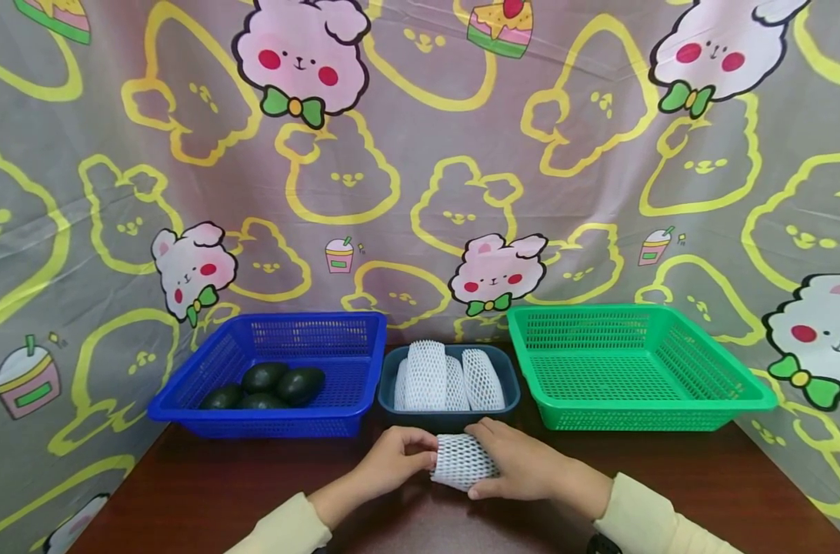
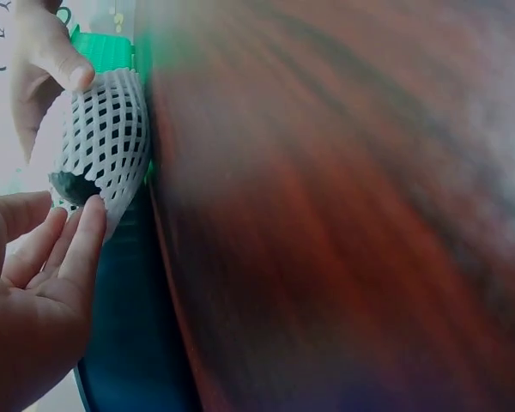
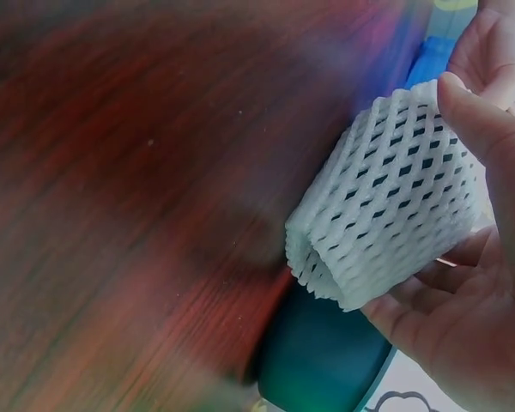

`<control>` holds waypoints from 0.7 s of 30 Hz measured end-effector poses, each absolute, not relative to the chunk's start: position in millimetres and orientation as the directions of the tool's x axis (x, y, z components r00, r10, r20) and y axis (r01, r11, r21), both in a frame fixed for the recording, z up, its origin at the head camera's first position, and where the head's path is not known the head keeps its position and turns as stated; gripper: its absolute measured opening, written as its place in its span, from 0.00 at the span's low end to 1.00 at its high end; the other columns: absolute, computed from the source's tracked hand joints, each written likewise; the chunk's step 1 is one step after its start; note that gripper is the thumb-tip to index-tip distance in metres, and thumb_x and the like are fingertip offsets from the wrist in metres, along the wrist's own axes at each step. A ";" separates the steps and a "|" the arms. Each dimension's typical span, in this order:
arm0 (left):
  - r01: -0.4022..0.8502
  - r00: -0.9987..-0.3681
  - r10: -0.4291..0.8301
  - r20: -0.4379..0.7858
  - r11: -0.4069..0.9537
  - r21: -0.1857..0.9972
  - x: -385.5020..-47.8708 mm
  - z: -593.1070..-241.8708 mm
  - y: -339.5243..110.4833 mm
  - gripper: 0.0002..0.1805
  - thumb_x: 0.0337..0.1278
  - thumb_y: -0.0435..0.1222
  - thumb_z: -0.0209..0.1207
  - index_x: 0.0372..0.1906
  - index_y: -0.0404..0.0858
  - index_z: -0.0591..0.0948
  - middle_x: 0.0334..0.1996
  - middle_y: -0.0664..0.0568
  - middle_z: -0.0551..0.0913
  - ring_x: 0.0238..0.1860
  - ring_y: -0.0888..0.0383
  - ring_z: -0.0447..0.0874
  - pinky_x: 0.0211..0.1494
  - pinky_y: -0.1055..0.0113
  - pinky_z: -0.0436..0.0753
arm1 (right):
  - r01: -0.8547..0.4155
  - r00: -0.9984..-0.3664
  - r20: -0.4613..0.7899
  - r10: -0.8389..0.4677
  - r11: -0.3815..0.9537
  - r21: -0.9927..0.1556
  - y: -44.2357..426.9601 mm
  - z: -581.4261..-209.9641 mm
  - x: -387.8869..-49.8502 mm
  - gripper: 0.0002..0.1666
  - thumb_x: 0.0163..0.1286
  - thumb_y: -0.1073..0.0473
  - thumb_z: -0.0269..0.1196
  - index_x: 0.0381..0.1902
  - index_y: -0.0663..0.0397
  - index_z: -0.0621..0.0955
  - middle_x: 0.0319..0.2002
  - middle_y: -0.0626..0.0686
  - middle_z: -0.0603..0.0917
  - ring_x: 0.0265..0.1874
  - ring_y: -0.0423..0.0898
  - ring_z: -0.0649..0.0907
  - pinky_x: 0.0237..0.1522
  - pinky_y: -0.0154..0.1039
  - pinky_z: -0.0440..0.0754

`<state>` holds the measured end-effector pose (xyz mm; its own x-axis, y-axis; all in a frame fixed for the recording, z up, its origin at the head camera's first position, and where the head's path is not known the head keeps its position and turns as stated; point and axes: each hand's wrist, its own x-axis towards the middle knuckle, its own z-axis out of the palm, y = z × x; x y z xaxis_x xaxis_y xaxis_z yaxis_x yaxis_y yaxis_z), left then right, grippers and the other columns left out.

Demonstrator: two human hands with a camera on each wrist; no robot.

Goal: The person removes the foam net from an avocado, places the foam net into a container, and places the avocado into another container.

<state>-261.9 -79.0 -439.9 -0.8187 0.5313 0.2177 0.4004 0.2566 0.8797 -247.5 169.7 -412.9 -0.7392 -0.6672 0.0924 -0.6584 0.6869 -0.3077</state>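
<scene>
A white foam net sleeve [image 1: 455, 462] is held between both hands above the table's front part. Inside it is an avocado, whose dark end [image 2: 73, 187] shows at the sleeve's opening in the left wrist view. My left hand [image 1: 392, 464] pinches the sleeve's left end, thumb on one side and fingers on the other. From the right, my right hand [image 1: 524, 462] grips the covered avocado around its body. The sleeve's other end [image 3: 318, 273] hangs loose and hollow in the right wrist view.
Behind the hands stands a dark blue-grey tray [image 1: 390, 416] with several white foam sleeves [image 1: 425, 377]. At left, a blue basket [image 1: 268, 425] contains several avocados [image 1: 301, 385]. A green basket [image 1: 641, 419] is at right. A patterned curtain [image 1: 406, 138] hangs behind.
</scene>
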 end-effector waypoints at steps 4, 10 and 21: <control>0.397 -0.821 0.530 0.213 0.261 0.880 -261.9 -439.9 -77.7 0.12 0.54 0.28 0.63 0.44 0.27 0.83 0.39 0.45 0.86 0.37 0.63 0.83 0.40 0.72 0.81 | -0.656 -0.738 0.084 -0.669 0.683 -0.322 170.4 -412.3 -247.5 0.48 0.57 0.34 0.68 0.63 0.62 0.69 0.49 0.48 0.74 0.45 0.40 0.73 0.49 0.41 0.76; 0.372 -0.817 0.543 0.196 0.235 0.898 -260.5 -437.4 -77.0 0.14 0.52 0.26 0.63 0.45 0.26 0.82 0.39 0.44 0.86 0.35 0.63 0.82 0.37 0.72 0.81 | -0.617 -0.757 0.047 -0.652 0.688 -0.381 179.0 -409.3 -247.9 0.51 0.56 0.33 0.68 0.65 0.63 0.67 0.55 0.51 0.74 0.51 0.43 0.75 0.54 0.46 0.75; 0.285 -0.811 0.571 0.127 0.196 0.938 -258.9 -434.1 -75.5 0.14 0.49 0.23 0.62 0.44 0.25 0.80 0.38 0.42 0.85 0.34 0.60 0.83 0.34 0.72 0.81 | -0.584 -0.761 0.009 -0.649 0.679 -0.445 203.3 -403.8 -251.3 0.43 0.59 0.35 0.67 0.60 0.61 0.74 0.54 0.51 0.78 0.51 0.45 0.77 0.54 0.48 0.75</control>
